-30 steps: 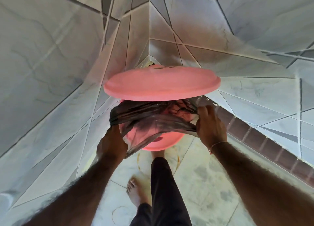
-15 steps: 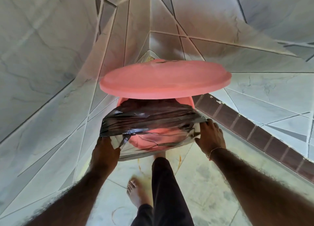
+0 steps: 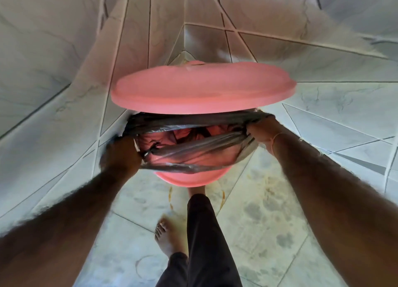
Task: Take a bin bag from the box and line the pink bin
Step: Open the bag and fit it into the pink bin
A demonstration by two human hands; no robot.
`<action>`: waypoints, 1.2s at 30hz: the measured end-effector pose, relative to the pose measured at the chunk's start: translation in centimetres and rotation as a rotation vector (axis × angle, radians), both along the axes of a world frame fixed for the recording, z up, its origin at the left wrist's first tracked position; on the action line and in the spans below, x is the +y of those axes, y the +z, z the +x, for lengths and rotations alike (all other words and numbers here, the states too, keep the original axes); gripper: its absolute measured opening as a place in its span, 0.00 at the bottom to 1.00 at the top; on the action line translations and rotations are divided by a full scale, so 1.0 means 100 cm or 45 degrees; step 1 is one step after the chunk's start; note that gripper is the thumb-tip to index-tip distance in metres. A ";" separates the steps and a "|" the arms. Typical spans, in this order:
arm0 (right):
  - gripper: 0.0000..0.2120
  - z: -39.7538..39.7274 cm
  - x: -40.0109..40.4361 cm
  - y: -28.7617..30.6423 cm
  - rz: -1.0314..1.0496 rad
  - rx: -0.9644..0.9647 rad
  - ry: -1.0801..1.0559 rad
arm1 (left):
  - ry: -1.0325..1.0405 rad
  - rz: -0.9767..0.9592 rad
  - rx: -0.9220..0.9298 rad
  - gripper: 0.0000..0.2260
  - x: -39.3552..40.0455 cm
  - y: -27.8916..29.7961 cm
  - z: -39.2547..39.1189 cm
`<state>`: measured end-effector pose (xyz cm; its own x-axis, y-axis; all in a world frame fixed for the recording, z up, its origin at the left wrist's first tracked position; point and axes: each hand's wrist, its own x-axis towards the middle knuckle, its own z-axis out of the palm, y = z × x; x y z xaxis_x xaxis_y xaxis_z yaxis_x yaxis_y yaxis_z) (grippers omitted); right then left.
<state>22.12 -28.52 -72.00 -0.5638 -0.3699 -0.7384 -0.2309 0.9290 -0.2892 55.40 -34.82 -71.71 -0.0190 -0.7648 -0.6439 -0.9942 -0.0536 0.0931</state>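
The pink bin stands in a tiled corner with its round pink lid raised above the mouth. A thin dark translucent bin bag is stretched across the bin's opening. My left hand grips the bag's edge at the left of the rim. My right hand grips the opposite edge at the right of the rim. The bag's far edge lies under the lid, and its near edge crosses the mouth above the front rim. Pink shows through the plastic. No box is in view.
Tiled walls close in on the left, behind and on the right of the bin. My right leg in dark trousers reaches to the bin's foot, where the pedal is hidden. My bare left foot rests on the stained floor tiles.
Both hands have spread the bag's mouth wider and moved up to the sides of the bin's rim. The view has come closer to the bin.
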 end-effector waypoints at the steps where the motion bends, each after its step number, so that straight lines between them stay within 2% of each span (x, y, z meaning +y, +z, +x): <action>1: 0.17 0.000 -0.009 0.006 -0.060 -0.012 -0.124 | -0.056 0.022 -0.008 0.22 -0.007 0.000 -0.001; 2: 0.13 0.000 -0.018 0.009 -0.122 -0.041 -0.254 | -0.113 0.045 -0.011 0.23 -0.013 0.001 -0.002; 3: 0.04 -0.001 -0.024 0.008 -0.160 -0.114 -0.354 | -0.157 0.067 -0.021 0.25 -0.018 0.002 -0.004; 6: 0.13 -0.002 -0.033 0.004 -0.121 -0.301 -0.436 | -0.155 0.049 -0.013 0.25 -0.025 0.008 -0.010; 8: 0.07 -0.002 -0.030 0.006 -0.123 -0.324 -0.495 | -0.077 -0.001 -0.007 0.20 -0.021 0.013 -0.013; 9: 0.09 -0.001 -0.026 0.003 -0.196 -0.297 -0.535 | -0.042 -0.001 0.003 0.19 -0.017 0.016 -0.015; 10: 0.16 0.000 -0.020 0.003 -0.257 -0.202 -0.522 | -0.021 0.001 0.022 0.18 -0.013 0.017 -0.014; 12: 0.24 0.004 -0.003 0.000 -0.341 0.058 -0.480 | 0.022 -0.032 0.088 0.18 -0.003 0.021 -0.015; 16: 0.33 0.026 0.030 0.011 -0.233 0.181 -0.269 | 0.095 -0.022 0.149 0.18 0.022 0.026 -0.010; 20: 0.34 0.039 0.056 0.019 -0.240 0.264 -0.162 | 0.117 0.019 0.152 0.17 0.051 0.031 0.000; 25: 0.27 0.065 0.097 0.014 -0.152 0.220 -0.117 | 0.144 -0.075 0.123 0.26 0.086 0.039 0.007; 30: 0.28 0.081 0.106 -0.004 -0.159 0.101 -0.419 | 0.290 -0.012 0.086 0.25 0.090 0.013 0.016; 33: 0.23 0.081 0.093 -0.015 -0.288 -0.008 -0.679 | 0.278 -0.039 0.090 0.24 0.075 0.000 0.013; 36: 0.19 0.066 0.080 -0.036 -0.459 0.023 -0.808 | 0.264 -0.123 0.122 0.23 0.054 -0.006 0.008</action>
<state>28.74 -20.52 -75.58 -0.7615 -0.1867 -0.6207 0.3125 0.7332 -0.6039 56.25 -29.45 -72.30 0.0871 -0.8168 -0.5703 -0.9494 -0.2415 0.2009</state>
